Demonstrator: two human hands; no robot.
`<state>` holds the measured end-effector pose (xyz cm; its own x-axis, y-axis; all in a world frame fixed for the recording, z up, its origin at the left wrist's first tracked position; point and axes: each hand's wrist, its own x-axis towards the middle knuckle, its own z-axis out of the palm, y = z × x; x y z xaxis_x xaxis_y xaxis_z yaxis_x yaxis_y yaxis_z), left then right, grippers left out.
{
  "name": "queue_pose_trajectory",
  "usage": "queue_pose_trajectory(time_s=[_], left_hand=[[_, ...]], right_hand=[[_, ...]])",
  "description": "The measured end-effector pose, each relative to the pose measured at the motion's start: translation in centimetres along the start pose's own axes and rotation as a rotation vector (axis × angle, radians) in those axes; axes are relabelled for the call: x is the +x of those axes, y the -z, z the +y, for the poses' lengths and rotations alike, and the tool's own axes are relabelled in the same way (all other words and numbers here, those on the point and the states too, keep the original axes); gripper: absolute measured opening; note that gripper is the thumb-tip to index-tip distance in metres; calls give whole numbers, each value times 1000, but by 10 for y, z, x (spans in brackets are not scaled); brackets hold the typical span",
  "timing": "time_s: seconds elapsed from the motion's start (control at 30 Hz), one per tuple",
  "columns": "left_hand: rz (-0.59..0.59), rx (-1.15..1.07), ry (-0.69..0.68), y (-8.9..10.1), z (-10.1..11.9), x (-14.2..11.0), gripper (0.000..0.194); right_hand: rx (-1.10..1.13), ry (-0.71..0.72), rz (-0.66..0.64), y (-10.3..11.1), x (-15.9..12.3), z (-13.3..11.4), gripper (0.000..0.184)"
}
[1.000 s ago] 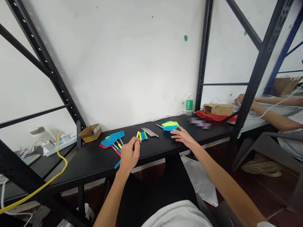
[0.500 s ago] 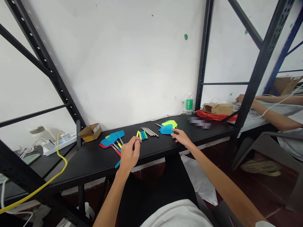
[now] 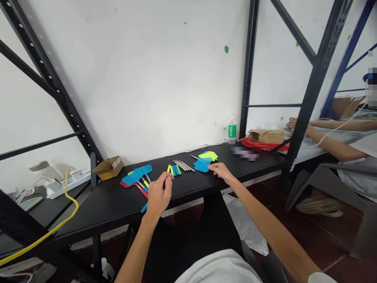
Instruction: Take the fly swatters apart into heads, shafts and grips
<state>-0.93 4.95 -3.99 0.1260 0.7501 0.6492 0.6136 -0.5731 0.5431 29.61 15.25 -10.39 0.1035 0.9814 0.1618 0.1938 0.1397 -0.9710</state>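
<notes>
My right hand [image 3: 221, 172] pinches the edge of a blue fly swatter head [image 3: 202, 165], whose leaf-shaped mesh lies just over the black tabletop. Behind it are yellow-green swatter heads [image 3: 209, 156]. My left hand [image 3: 160, 192] is closed, its fingers curled together above the table; whatever it may hold is hidden. Beyond its fingertips lie several yellow, blue and green handle grips [image 3: 174, 170] in a row. Right of these rest several thin metal rods [image 3: 184, 166]. To the left of my left hand, fly swatters [image 3: 137, 175] with blue and red heads lie fanned in a pile.
An open cardboard box [image 3: 108, 168] stands at the table's left end. A water bottle [image 3: 232, 130], a brown carton [image 3: 266, 136] and a red bag [image 3: 262, 145] are at the right back. Black rack posts [image 3: 306, 94] frame both sides. Another person's arm [image 3: 326, 139] shows at right.
My right hand's fingers have closed on the blue swatter head's edge and drawn it slightly nearer. My left hand stays closed in about the same place. The view has shifted slightly.
</notes>
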Motion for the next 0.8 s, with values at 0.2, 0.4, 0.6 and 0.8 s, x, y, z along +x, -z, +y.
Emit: queue_pose_trajectory(time_s=[0.2,0.4,0.6,0.8], left_hand=[[6,17,-8,0,0,0,29],[-2,2,-9,0,1,-1,28],[0,7,-14,0,0,-1,27],[-21,-4,-8,-2,1,-2,29]], right_hand=[[214,-33,-51,13,-7,-7,31],[456,-56,-53,20,-3,-4,28],[672,-31,68,24,7,9,27],[784,-45,132,25,13,15,23]])
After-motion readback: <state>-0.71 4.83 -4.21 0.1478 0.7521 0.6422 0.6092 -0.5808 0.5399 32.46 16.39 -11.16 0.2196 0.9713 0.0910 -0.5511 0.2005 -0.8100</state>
